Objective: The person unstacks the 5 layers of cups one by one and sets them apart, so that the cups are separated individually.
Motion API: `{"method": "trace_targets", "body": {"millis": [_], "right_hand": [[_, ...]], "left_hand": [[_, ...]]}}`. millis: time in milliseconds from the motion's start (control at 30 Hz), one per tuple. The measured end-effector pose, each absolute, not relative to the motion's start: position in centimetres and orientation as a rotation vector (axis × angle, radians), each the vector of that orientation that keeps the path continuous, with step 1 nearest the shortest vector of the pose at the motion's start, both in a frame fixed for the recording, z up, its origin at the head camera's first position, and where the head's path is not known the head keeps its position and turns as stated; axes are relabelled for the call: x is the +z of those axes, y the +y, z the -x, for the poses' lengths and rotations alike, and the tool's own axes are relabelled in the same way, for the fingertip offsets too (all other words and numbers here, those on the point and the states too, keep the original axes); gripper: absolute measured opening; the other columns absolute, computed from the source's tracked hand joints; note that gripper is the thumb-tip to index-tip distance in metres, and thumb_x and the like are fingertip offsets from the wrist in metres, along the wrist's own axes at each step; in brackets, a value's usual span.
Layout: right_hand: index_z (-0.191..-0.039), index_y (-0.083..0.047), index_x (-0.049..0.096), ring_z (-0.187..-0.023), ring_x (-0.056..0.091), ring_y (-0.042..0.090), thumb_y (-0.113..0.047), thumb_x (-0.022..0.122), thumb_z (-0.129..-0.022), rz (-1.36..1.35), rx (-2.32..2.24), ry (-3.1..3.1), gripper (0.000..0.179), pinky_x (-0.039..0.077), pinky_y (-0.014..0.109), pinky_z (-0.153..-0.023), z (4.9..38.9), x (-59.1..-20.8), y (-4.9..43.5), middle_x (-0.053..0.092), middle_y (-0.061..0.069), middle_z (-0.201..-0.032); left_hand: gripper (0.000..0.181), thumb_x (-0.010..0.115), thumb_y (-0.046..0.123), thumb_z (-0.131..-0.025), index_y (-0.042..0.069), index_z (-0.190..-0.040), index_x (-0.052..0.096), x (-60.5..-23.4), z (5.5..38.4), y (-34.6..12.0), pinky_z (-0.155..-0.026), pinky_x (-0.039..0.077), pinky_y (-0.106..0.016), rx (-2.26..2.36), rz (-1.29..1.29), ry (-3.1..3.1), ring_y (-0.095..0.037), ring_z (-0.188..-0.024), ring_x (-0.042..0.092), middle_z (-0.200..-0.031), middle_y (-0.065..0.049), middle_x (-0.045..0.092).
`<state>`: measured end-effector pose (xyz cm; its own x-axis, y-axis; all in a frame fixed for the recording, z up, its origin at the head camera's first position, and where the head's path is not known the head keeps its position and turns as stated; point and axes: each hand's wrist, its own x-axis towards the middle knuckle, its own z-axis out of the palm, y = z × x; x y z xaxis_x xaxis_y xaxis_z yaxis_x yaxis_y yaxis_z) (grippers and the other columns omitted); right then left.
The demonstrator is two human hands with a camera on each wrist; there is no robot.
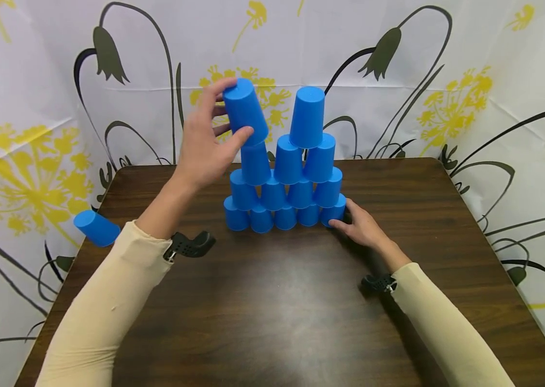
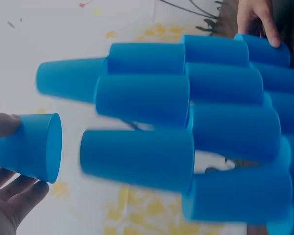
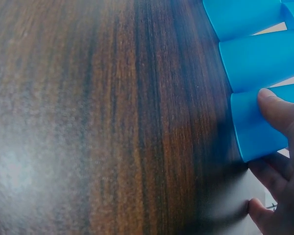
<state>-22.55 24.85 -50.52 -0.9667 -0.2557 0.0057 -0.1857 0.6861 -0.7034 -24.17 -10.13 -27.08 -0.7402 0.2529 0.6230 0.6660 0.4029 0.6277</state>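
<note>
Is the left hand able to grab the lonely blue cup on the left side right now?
Probably not yet: the left hand is holding another blue cup up at the pyramid. If that hand were free, the lonely cup looks near enough, just beside the left sleeve, with nothing covering it.

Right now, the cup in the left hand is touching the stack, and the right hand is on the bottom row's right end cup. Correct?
One slip: the held cup in the left hand isn't touching the stack; the left wrist view shows a gap between them. The right hand is indeed on the bottom row's right end cup.
</note>
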Motion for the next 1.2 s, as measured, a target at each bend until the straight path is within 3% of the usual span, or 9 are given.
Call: {"method": "trace_targets", "body": {"millis": [133, 267, 567, 700, 867, 1000, 1200], "right_hand": [[-0.148, -0.008, 0.034, -0.131, 0.046, 0.04, -0.038, 0.066, -0.093, 0.363, -1.147, 2.8, 0.07, 0.037, 0.061, -0.105, 22.5, -50.4, 24.9, 0.049, 0.019, -0.143], [-0.148, -0.008, 0.033, -0.132, 0.045, 0.04, -0.038, 0.066, -0.094, 0.363, -1.137, 2.791, 0.07, 0.036, 0.061, -0.105, 22.4, -50.5, 25.0, 0.048, 0.019, -0.144], [-0.148, -0.008, 0.033, -0.132, 0.045, 0.039, -0.039, 0.066, -0.093, 0.366, -1.161, 2.791, 0.071, 0.036, 0.06, -0.105, 22.3, -50.2, 24.9, 0.047, 0.018, -0.144], [-0.149, -0.008, 0.032, -0.132, 0.044, 0.04, -0.039, 0.066, -0.093, 0.357, -1.15, 2.792, 0.072, 0.035, 0.06, -0.106, 22.4, -50.2, 24.9, 0.046, 0.019, -0.145], [-0.149, -0.008, 0.032, -0.133, 0.043, 0.039, -0.04, 0.066, -0.093, 0.348, -1.143, 2.798, 0.072, 0.035, 0.06, -0.106, 22.3, -50.3, 24.9, 0.046, 0.018, -0.145], [-0.15, -0.009, 0.031, -0.133, 0.043, 0.039, -0.04, 0.065, -0.093, 0.344, -1.135, 2.798, 0.072, 0.035, 0.06, -0.107, 22.3, -50.4, 24.8, 0.045, 0.018, -0.146], [-0.149, -0.01, 0.033, -0.133, 0.044, 0.038, -0.038, 0.066, -0.093, 0.343, -1.152, 2.791, 0.07, 0.035, 0.06, -0.107, 22.3, -50.3, 24.8, 0.046, 0.017, -0.145]], "left_hand": [[0.071, 0.075, 0.013, -0.087, 0.017, -0.148, 0.039, -27.2, 23.2, -13.6, -0.094, 0.051, -0.047, -1.26, 0.649, -2.231, -0.025, -0.121, 0.055, -0.144, -0.004, 0.046], [0.076, 0.075, 0.015, -0.087, 0.026, -0.15, 0.035, -28.4, 22.1, -17.6, -0.095, 0.05, -0.05, -1.231, 0.433, -2.319, -0.028, -0.122, 0.053, -0.144, -0.004, 0.044], [0.079, 0.075, 0.016, -0.087, 0.034, -0.151, 0.032, -36.1, 20.5, -25.7, -0.089, 0.051, -0.053, -1.121, 0.116, -2.471, -0.028, -0.106, 0.053, -0.135, -0.012, 0.047], [0.079, 0.076, 0.014, -0.085, 0.028, -0.151, 0.036, -39.8, 20.3, -28.3, -0.096, 0.047, -0.054, -1.007, 0.027, -2.465, -0.032, -0.108, 0.048, -0.133, -0.019, 0.047], [0.076, 0.077, 0.012, -0.083, 0.015, -0.149, 0.04, -43.7, 20.1, -30.3, -0.089, 0.04, -0.06, -0.916, -0.028, -2.477, -0.041, -0.11, 0.046, -0.128, -0.027, 0.047], [0.075, 0.077, 0.015, -0.083, 0.016, -0.149, 0.041, -46.1, 19.7, -31.2, -0.088, 0.041, -0.063, -0.89, -0.138, -2.496, -0.042, -0.111, 0.047, -0.127, -0.027, 0.048], [0.076, 0.077, 0.02, -0.085, 0.019, -0.15, 0.039, -47.9, 19.1, -31.6, -0.099, 0.037, -0.067, -0.9, -0.307, -2.519, -0.045, -0.123, 0.045, -0.134, -0.026, 0.045]]}}
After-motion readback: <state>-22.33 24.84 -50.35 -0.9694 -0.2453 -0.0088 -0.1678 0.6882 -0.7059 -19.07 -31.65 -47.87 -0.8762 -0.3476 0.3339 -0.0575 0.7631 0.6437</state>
